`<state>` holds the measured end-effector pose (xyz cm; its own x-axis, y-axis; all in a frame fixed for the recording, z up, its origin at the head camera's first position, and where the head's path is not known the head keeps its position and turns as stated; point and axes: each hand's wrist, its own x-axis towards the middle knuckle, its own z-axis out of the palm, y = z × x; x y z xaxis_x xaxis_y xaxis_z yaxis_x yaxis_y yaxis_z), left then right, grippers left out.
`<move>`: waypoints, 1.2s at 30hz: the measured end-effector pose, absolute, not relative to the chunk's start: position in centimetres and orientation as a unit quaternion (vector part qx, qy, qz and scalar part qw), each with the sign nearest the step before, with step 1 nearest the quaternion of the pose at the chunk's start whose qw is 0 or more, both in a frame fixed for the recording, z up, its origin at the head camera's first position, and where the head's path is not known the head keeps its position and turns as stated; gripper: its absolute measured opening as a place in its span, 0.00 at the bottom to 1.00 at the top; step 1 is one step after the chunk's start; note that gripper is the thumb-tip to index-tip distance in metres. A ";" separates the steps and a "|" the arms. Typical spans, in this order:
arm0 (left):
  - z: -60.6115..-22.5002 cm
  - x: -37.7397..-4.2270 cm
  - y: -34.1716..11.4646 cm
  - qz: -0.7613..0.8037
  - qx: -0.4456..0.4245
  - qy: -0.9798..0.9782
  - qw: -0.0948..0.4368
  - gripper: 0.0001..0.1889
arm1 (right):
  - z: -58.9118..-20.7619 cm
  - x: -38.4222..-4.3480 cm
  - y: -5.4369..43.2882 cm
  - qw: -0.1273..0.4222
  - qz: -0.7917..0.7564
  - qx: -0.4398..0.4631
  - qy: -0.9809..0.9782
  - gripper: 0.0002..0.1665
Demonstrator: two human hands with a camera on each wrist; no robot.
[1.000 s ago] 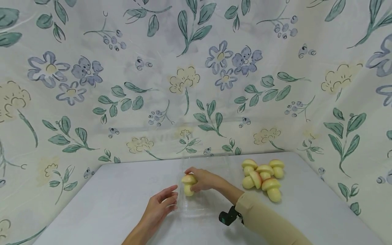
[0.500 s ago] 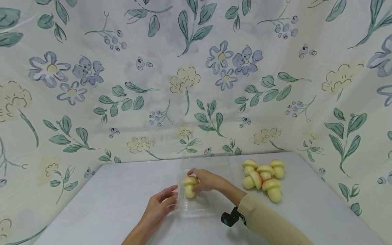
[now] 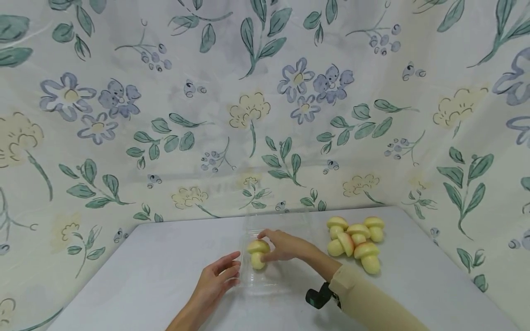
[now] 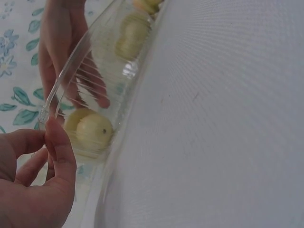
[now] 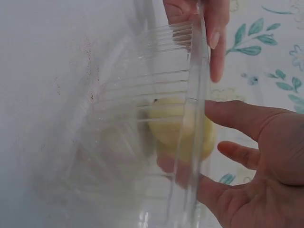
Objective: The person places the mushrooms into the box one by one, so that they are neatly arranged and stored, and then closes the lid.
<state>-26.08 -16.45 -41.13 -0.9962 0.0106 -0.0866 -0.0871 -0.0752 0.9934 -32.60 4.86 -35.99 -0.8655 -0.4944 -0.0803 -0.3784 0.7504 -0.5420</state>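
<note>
A pale yellow mushroom-shaped piece (image 3: 258, 254) lies inside a clear plastic container (image 3: 273, 288) in the head view, with its cap toward the far side. My right hand (image 3: 285, 247) reaches into the container from the right, index finger over the cap and thumb beside the stem. Its fingers stand slightly spread around the piece; the right wrist view shows one fingertip (image 5: 173, 166) through the plastic. At the container's left wall, my left hand (image 3: 217, 278) touches the edge with relaxed fingertips. In the left wrist view, the piece's rounded stem end (image 4: 94, 130) shows through the wall.
Several similar yellow mushroom-shaped pieces (image 3: 358, 233) lie grouped on the white table (image 3: 165, 262), right of the container. A floral cloth (image 3: 215, 138) hangs behind the table. A black wrist camera (image 3: 319, 296) sits below the right sleeve.
My right fingers have loosened and parted from the mushroom-shaped piece, which shifted slightly toward me and to the right. My right forearm moved a little right. The left hand stays put.
</note>
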 end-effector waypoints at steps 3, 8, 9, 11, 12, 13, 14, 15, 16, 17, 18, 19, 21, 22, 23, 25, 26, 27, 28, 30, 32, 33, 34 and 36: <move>-41.2 -26.1 -16.5 0.732 -0.028 0.680 0.037 0.26 | -35.7 -32.3 5.7 0.104 -0.271 -0.249 0.924 0.35; -41.2 -26.1 -16.5 0.731 -0.026 0.680 0.036 0.25 | -34.9 -31.5 7.4 0.101 -0.298 -0.271 0.910 0.35; -41.2 -26.1 -16.5 0.732 -0.027 0.680 0.035 0.25 | -34.8 -31.3 7.8 0.100 -0.303 -0.272 0.908 0.35; -41.2 -26.1 -16.5 0.734 -0.029 0.678 0.033 0.24 | -34.6 -31.0 8.5 0.093 -0.311 -0.275 0.905 0.34; -41.2 -26.1 -16.5 0.734 -0.029 0.678 0.033 0.24 | -34.6 -30.9 8.9 0.089 -0.315 -0.277 0.904 0.34; -41.2 -26.1 -16.5 0.734 -0.030 0.677 0.033 0.24 | -34.6 -30.7 9.3 0.085 -0.318 -0.278 0.902 0.34; -41.2 -26.1 -16.5 0.735 -0.030 0.676 0.033 0.24 | -34.6 -30.6 9.7 0.079 -0.321 -0.279 0.902 0.34; -41.2 -26.1 -16.5 0.736 -0.028 0.676 0.034 0.24 | -34.6 -30.4 10.1 0.073 -0.324 -0.281 0.901 0.33; -41.2 -26.1 -16.5 0.736 -0.026 0.676 0.034 0.24 | -34.6 -30.3 10.6 0.067 -0.325 -0.283 0.900 0.33; -41.2 -26.1 -16.5 0.735 -0.026 0.676 0.034 0.24 | -34.6 -30.2 11.0 0.062 -0.329 -0.287 0.898 0.33; -41.2 -26.1 -16.4 0.736 -0.026 0.676 0.034 0.25 | -34.6 -30.1 11.4 0.057 -0.331 -0.291 0.896 0.32; -41.2 -26.1 -16.4 0.737 -0.026 0.675 0.033 0.25 | -34.7 -30.0 11.9 0.053 -0.331 -0.294 0.895 0.32; -41.2 -26.0 -16.4 0.738 -0.028 0.674 0.034 0.24 | -34.9 -29.7 12.8 0.045 -0.337 -0.300 0.891 0.32; -41.2 -26.0 -16.5 0.738 -0.030 0.674 0.034 0.24 | -35.0 -29.6 13.3 0.041 -0.340 -0.302 0.890 0.32; -41.2 -26.0 -16.5 0.738 -0.031 0.673 0.034 0.24 | -35.0 -29.5 13.7 0.037 -0.345 -0.304 0.887 0.32; -41.2 -26.0 -16.5 0.737 -0.031 0.674 0.035 0.24 | -35.1 -29.3 14.7 0.021 -0.353 -0.307 0.884 0.32; -41.2 -26.0 -16.5 0.737 -0.031 0.675 0.035 0.24 | -35.1 -29.2 15.2 0.012 -0.358 -0.308 0.881 0.32; -41.2 -26.0 -16.5 0.736 -0.030 0.675 0.035 0.24 | -35.1 -29.1 15.6 0.004 -0.361 -0.307 0.881 0.32; -41.2 -26.0 -16.5 0.736 -0.030 0.675 0.036 0.24 | -35.0 -29.0 16.1 -0.004 -0.363 -0.304 0.881 0.31; -41.2 -26.0 -16.5 0.736 -0.031 0.675 0.036 0.24 | -35.0 -28.9 16.9 -0.022 -0.364 -0.301 0.881 0.30; -41.2 -26.1 -16.5 0.736 -0.031 0.675 0.037 0.24 | -34.9 -28.9 17.7 -0.037 -0.363 -0.297 0.882 0.29; -41.2 -26.1 -16.6 0.736 -0.031 0.675 0.037 0.24 | -34.9 -28.8 18.0 -0.045 -0.362 -0.297 0.882 0.29; -41.2 -26.1 -16.6 0.736 -0.031 0.675 0.037 0.24 | -34.9 -28.8 18.4 -0.052 -0.360 -0.300 0.882 0.28; -41.2 -26.1 -16.6 0.735 -0.029 0.676 0.037 0.25 | -35.0 -28.7 19.2 -0.064 -0.359 -0.306 0.880 0.26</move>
